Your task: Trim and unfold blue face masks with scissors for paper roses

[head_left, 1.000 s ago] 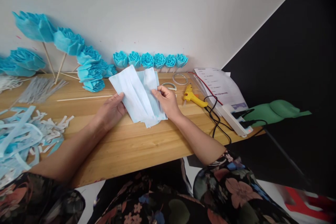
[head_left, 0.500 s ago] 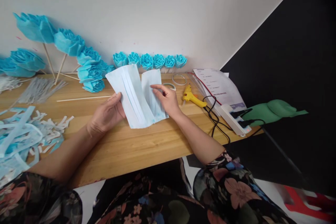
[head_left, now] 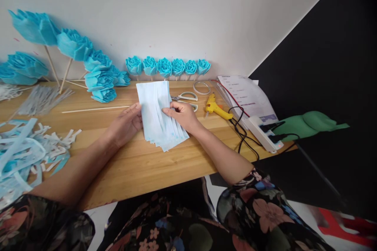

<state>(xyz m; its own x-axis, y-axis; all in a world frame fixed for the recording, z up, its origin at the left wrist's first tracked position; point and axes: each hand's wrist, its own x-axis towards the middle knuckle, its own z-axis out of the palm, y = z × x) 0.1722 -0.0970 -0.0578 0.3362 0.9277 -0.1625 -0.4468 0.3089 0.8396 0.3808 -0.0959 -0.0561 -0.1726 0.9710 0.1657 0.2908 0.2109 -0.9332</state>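
A fanned stack of pale blue pleated face masks (head_left: 156, 113), trimmed into loose sheets, is held above the wooden table. My right hand (head_left: 184, 115) grips the stack from the right, thumb across the front and fingers partly hidden behind. My left hand (head_left: 126, 121) cups the stack's left edge, its thumb along that edge and its other fingers partly out of sight. Just behind the right hand lie scissors (head_left: 188, 96) with white handles, partly covered by that hand.
Blue fabric flowers on sticks (head_left: 164, 67) line the wall. Left lie cut strips (head_left: 23, 157), thin wires (head_left: 44, 100) and a stick (head_left: 94, 109). Right are a tape roll (head_left: 202, 87), yellow glue gun (head_left: 218, 109), cables, papers (head_left: 243, 94), power strip (head_left: 265, 135) and green bag (head_left: 309, 125).
The separate sheet in my left hand now lies together with the others in one stack. My right thumb has come down onto its front. The scissors show more.
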